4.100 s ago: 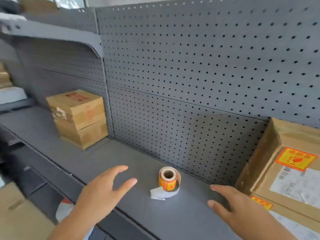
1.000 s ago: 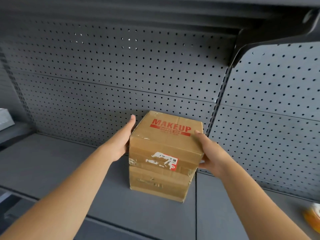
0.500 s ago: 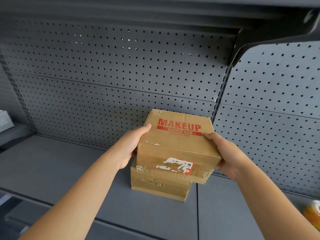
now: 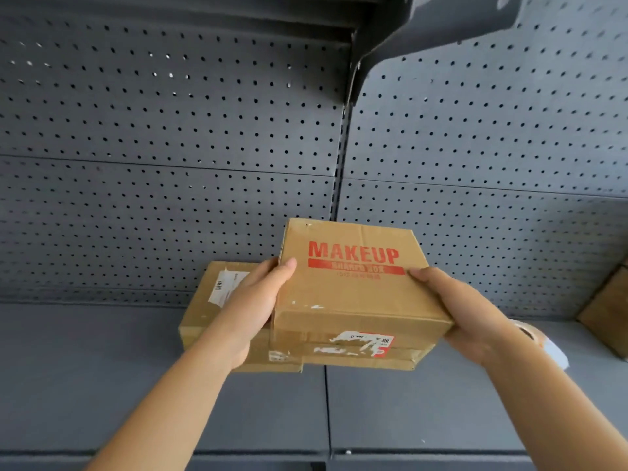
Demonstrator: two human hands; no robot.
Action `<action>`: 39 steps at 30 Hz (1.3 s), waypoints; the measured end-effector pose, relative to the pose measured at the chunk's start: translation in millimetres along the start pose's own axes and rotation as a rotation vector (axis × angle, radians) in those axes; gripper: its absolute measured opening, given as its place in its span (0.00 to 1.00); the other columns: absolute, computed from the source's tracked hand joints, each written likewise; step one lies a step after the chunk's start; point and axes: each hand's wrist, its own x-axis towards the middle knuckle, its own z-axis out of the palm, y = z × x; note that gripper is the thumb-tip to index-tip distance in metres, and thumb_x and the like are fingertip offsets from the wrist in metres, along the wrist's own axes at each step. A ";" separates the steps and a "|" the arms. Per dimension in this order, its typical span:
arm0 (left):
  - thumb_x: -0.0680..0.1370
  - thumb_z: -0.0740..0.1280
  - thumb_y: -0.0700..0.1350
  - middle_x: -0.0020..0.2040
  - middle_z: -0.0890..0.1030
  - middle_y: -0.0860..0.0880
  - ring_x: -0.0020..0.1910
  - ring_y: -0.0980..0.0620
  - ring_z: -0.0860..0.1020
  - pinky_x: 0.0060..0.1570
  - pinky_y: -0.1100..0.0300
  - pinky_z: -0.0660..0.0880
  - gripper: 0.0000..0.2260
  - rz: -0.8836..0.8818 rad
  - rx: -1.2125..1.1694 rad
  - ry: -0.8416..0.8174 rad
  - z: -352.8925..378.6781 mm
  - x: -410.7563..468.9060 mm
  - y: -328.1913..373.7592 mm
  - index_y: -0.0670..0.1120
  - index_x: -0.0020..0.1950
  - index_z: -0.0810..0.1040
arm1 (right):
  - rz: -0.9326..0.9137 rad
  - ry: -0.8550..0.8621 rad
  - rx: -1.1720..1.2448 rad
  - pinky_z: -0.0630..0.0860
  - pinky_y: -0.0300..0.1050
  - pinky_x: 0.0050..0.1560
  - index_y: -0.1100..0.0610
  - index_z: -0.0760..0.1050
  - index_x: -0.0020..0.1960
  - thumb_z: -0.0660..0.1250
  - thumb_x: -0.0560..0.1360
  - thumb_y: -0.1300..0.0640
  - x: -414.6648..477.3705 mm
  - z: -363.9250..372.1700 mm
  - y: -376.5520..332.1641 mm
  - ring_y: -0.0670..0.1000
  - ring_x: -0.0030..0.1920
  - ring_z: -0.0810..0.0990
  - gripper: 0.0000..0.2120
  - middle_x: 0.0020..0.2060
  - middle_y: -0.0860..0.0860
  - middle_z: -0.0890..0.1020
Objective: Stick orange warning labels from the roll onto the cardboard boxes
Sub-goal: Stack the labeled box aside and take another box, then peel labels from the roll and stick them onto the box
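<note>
I hold a cardboard box printed MAKEUP (image 4: 353,294) in the air between both hands. My left hand (image 4: 251,307) grips its left side, thumb on top. On the right side, my right hand (image 4: 465,314) grips it the same way. A torn white and red label remnant shows on the box's front face. A second cardboard box (image 4: 207,311) with a white shipping label lies on the shelf behind and below, partly hidden by my left hand. The orange label roll (image 4: 533,334) peeks out behind my right wrist, mostly hidden.
The grey metal shelf (image 4: 102,375) runs across the view, backed by a perforated panel (image 4: 170,130). A shelf bracket (image 4: 390,45) hangs overhead at the top centre. The corner of another cardboard box (image 4: 608,317) shows at the right edge.
Both hands have lifted the MAKEUP box off the lower box and carried it to the right. The lower box now lies uncovered at the left.
</note>
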 end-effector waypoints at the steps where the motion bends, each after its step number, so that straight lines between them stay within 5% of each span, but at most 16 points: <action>1: 0.80 0.63 0.63 0.50 0.82 0.70 0.56 0.67 0.76 0.61 0.57 0.65 0.07 -0.006 -0.006 -0.008 10.9 -1.4 -0.5 0.67 0.54 0.78 | 0.000 0.006 0.000 0.76 0.51 0.56 0.55 0.83 0.57 0.66 0.78 0.47 -0.2 -10.2 3.2 0.55 0.49 0.84 0.15 0.50 0.53 0.88; 6: 0.82 0.61 0.61 0.55 0.85 0.66 0.58 0.62 0.80 0.51 0.64 0.70 0.12 0.003 -0.005 -0.031 66.8 -0.1 -11.1 0.62 0.63 0.79 | 0.007 0.021 0.008 0.77 0.50 0.54 0.54 0.83 0.58 0.66 0.79 0.49 7.0 -61.4 18.6 0.55 0.50 0.84 0.13 0.49 0.52 0.88; 10: 0.81 0.62 0.61 0.54 0.85 0.65 0.58 0.61 0.81 0.58 0.58 0.73 0.11 -0.029 0.002 0.003 112.0 8.1 -27.8 0.63 0.61 0.79 | 0.019 -0.016 0.006 0.76 0.52 0.61 0.52 0.82 0.60 0.65 0.80 0.48 25.7 -103.7 34.9 0.56 0.55 0.85 0.13 0.51 0.51 0.88; 13: 0.81 0.63 0.61 0.57 0.84 0.65 0.61 0.61 0.80 0.60 0.60 0.72 0.14 -0.050 0.006 0.010 139.9 13.7 -41.7 0.62 0.65 0.78 | 0.019 -0.048 -0.006 0.78 0.51 0.56 0.50 0.81 0.59 0.64 0.80 0.49 39.6 -130.1 47.3 0.54 0.53 0.85 0.12 0.51 0.50 0.88; 17: 0.80 0.63 0.62 0.59 0.84 0.61 0.61 0.58 0.81 0.69 0.50 0.71 0.15 -0.118 0.015 0.017 173.9 21.1 -62.3 0.64 0.65 0.78 | 0.029 -0.088 -0.013 0.78 0.48 0.53 0.48 0.81 0.59 0.64 0.80 0.49 62.1 -163.6 64.9 0.52 0.53 0.86 0.11 0.51 0.48 0.88; 20: 0.81 0.62 0.59 0.60 0.85 0.59 0.60 0.58 0.82 0.69 0.49 0.72 0.14 -0.135 0.002 0.040 191.0 23.3 -70.2 0.62 0.65 0.78 | 0.050 -0.111 -0.016 0.78 0.52 0.60 0.47 0.80 0.61 0.65 0.80 0.49 75.0 -176.4 77.8 0.53 0.56 0.85 0.11 0.53 0.48 0.87; 33: 0.83 0.62 0.53 0.56 0.86 0.56 0.56 0.58 0.84 0.60 0.54 0.75 0.11 -0.190 -0.021 0.087 203.3 28.0 -87.2 0.57 0.63 0.79 | 0.116 -0.132 -0.026 0.77 0.51 0.64 0.42 0.78 0.63 0.66 0.79 0.45 93.7 -181.3 106.7 0.49 0.57 0.84 0.12 0.54 0.44 0.87; 36: 0.82 0.63 0.54 0.56 0.86 0.57 0.56 0.58 0.84 0.59 0.55 0.76 0.12 -0.189 -0.023 0.083 201.0 28.7 -88.7 0.58 0.64 0.79 | 0.069 -0.103 -0.043 0.77 0.45 0.59 0.41 0.76 0.64 0.63 0.81 0.44 91.7 -183.6 107.7 0.46 0.58 0.83 0.13 0.55 0.42 0.86; 39: 0.81 0.64 0.55 0.57 0.86 0.57 0.57 0.57 0.84 0.58 0.54 0.77 0.13 -0.174 -0.005 0.095 197.6 29.6 -88.1 0.61 0.64 0.79 | -0.187 0.125 -0.232 0.73 0.37 0.61 0.43 0.75 0.67 0.63 0.82 0.49 86.4 -206.9 110.8 0.42 0.58 0.79 0.14 0.56 0.38 0.81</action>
